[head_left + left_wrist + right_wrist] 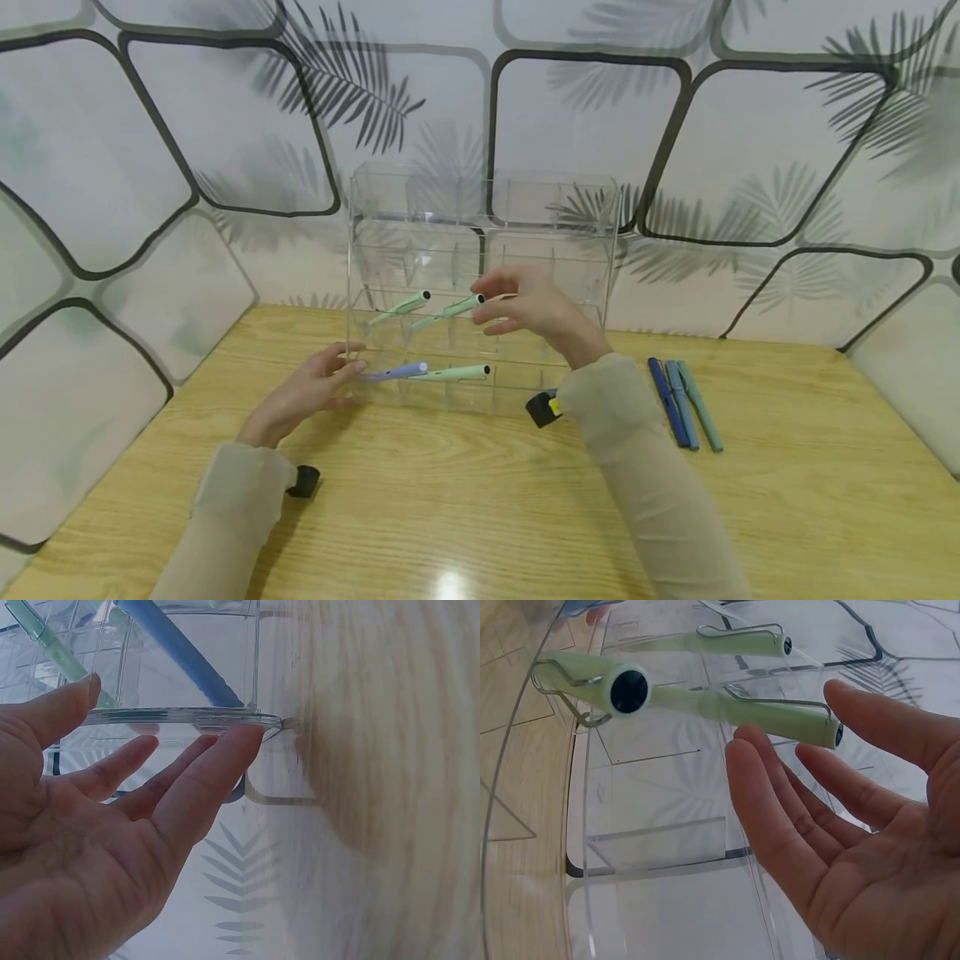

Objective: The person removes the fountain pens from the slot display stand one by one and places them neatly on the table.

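Note:
A clear acrylic rack (525, 283) with tiers of small compartments stands against the wall. Its left side is touched by the straight fingers of my left hand (315, 383), the thumb in front of the side panel's edge. In the lower tier lie a periwinkle-blue pen (397, 372) and a mint-green pen (457, 373). Two more mint pens slant in the tier above, one on the left (405, 307) and one on the right (453, 310). My right hand (525, 302) hovers around the right one's clipped cap (787, 720), thumb and fingers spread apart.
Three capped pens lie side by side on the wooden table (420, 517), right of the rack: dark blue (667, 402), light blue (683, 405) and teal green (701, 407). A wall (585, 125) with leaf patterns rises behind the rack. Each wrist wears a black camera (303, 482).

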`<state>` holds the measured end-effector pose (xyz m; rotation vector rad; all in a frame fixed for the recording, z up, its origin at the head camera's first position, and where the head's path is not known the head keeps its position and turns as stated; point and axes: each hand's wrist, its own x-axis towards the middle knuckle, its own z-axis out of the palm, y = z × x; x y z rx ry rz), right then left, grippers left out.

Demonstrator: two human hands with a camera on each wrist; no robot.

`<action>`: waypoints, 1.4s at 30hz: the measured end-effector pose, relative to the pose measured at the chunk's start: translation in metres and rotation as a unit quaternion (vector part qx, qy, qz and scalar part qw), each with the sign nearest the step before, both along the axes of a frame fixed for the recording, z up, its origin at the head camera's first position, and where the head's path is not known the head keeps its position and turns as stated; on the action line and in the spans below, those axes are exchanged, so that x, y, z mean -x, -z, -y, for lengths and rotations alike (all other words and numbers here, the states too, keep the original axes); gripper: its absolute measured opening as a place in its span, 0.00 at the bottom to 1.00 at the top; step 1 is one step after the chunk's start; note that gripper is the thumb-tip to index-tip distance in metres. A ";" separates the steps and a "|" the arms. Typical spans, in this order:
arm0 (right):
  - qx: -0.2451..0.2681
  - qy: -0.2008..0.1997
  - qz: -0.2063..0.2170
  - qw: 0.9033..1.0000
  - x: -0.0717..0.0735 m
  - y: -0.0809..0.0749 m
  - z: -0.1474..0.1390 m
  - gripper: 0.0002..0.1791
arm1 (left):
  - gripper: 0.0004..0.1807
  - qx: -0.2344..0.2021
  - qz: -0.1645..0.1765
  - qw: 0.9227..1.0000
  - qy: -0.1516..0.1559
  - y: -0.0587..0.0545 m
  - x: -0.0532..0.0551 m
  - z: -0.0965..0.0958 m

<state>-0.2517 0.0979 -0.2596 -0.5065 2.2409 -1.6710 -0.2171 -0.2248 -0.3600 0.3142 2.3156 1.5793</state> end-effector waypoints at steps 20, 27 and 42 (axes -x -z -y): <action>0.010 0.038 -0.013 0.999 0.000 0.000 0.013 0.15 | 0.32 -0.002 -0.004 1.000 0.004 0.002 0.000 0.000; 0.032 0.052 -0.024 0.998 -0.004 -0.006 -0.002 0.14 | 0.32 -0.005 -0.002 1.000 0.005 0.001 0.000 0.000; 0.087 0.044 -0.050 0.994 -0.014 -0.010 -0.040 0.14 | 0.33 -0.004 -0.009 1.000 0.008 0.001 0.000 0.002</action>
